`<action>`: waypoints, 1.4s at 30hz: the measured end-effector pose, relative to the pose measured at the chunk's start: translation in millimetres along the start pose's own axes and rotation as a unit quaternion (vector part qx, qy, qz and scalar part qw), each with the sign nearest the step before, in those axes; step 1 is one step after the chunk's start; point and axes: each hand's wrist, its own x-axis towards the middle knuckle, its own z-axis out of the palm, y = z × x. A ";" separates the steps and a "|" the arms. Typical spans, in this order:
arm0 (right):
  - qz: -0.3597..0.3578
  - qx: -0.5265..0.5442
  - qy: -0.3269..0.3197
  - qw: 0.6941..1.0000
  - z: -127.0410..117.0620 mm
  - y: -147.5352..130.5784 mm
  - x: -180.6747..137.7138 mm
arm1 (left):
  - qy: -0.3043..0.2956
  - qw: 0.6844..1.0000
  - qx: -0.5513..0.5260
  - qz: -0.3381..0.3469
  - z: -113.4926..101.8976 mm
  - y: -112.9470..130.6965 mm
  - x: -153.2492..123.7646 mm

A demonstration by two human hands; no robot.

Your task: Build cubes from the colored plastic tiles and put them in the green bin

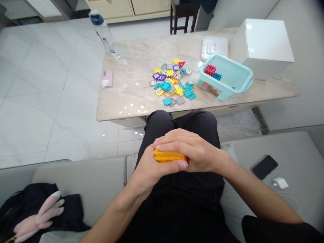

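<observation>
Above my lap, both hands close round a stack of orange-yellow interlocking plastic tiles (168, 156), whose layered edges show between my fingers. My left hand (153, 165) grips it from the left and below, its thumb laid along the near side. Over the top and right side curls my right hand (189, 148). Most of the stack is hidden by the fingers. On the table beyond lies a loose pile of notched tiles (165, 86) in yellow, purple, teal, grey and orange, some with white window-like pieces.
A mint-green tub (229, 72) holds red and blue tile blocks, with a clear lid (214, 47) behind it. A white box (265, 44) stands at the right. A water bottle (107, 38) stands far left on the table (136, 54). The sofa bears a phone (264, 167) and charger (280, 183).
</observation>
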 end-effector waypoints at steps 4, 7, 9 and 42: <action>0.004 -0.002 -0.006 1.000 3.8 2.4 -2.0 | 0.000 1.000 -0.022 -0.011 -2.8 -3.0 0.1; 0.004 -0.001 0.005 1.000 5.6 1.9 -1.7 | -0.014 1.000 -0.026 -0.002 -4.4 -2.3 2.2; 0.009 0.002 0.008 1.000 5.6 0.6 0.1 | -0.020 1.000 -0.017 0.009 -5.8 -2.4 3.7; 0.382 0.126 0.166 0.900 81.5 -54.3 32.5 | 0.189 0.793 0.383 0.435 -83.2 -19.9 -4.4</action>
